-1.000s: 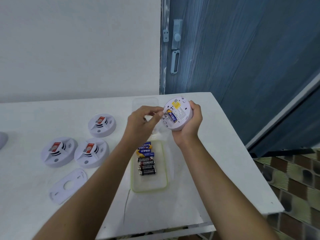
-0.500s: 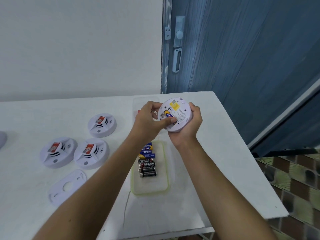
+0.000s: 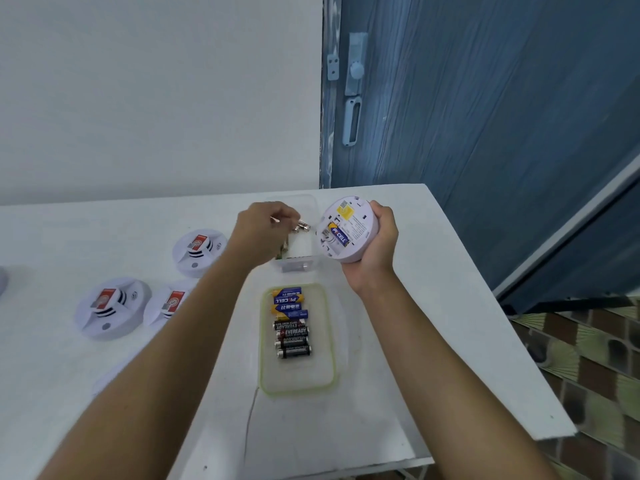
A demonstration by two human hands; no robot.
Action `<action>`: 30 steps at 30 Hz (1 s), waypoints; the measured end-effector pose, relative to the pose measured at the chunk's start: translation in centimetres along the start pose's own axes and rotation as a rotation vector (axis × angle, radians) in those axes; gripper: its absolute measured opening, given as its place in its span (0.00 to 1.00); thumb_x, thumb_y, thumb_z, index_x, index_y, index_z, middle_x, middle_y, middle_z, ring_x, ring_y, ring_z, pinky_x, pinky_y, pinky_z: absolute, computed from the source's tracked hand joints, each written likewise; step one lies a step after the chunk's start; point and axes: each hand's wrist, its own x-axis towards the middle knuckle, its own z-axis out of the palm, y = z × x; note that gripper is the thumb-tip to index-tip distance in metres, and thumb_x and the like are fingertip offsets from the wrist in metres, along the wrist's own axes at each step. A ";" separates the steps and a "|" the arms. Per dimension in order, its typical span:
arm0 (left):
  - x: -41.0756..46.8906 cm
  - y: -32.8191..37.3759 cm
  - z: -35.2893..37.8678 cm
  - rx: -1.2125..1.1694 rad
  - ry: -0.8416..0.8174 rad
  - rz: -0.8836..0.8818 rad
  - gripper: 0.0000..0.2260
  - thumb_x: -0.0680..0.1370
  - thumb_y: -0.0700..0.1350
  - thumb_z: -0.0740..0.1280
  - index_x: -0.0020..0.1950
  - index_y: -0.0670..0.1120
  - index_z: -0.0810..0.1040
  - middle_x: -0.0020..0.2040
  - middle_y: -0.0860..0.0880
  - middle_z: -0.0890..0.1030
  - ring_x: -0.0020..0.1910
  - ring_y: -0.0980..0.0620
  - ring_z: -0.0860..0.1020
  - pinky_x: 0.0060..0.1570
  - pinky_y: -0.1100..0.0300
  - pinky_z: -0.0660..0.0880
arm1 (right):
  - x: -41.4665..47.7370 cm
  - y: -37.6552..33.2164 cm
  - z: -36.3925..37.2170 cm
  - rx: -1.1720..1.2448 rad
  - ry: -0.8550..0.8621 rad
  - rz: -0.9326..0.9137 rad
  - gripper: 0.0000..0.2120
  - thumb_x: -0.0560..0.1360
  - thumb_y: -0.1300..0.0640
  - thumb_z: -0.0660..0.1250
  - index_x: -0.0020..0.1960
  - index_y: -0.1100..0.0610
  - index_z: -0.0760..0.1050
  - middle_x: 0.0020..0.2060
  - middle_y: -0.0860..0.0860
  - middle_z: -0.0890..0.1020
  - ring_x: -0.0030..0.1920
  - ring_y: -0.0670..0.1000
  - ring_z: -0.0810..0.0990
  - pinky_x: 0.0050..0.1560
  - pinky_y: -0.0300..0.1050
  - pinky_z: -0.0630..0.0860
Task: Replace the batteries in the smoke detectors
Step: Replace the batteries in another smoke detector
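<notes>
right hand (image 3: 375, 244) grips one upturned smoke detector (image 3: 348, 230) holding one "pkcell" battery (image 3: 338, 234). left hand (image 3: 263, 233) pinches batteries (image 3: 303, 226) over a clear tub (image 3: 313, 206). three detectors (image 3: 199, 251) lie left; near tray (image 3: 298, 384) holds four blue-yellow pkcell, four black "eveready" cells (image 3: 292, 337).

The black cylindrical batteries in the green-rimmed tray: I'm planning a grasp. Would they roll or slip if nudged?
The black cylindrical batteries lie on their sides, so they would probably roll if nudged, though the clear green-rimmed tray should contain them. Their glossy wrappers look smooth, maybe slippery. Likely rigid and dense for their size.
</notes>
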 end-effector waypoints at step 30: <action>1.5 1.1 0.9 1.032 -0.212 0.121 0.07 0.73 0.41 0.66 0.48 0.53 0.76 0.46 0.54 0.79 0.52 0.48 0.73 0.60 0.46 0.57 | 0.8 0.0 0.4 0.015 -0.001 0.005 0.13 0.80 0.47 0.57 0.46 0.52 0.77 0.39 0.51 0.81 0.43 0.53 0.80 0.38 0.41 0.76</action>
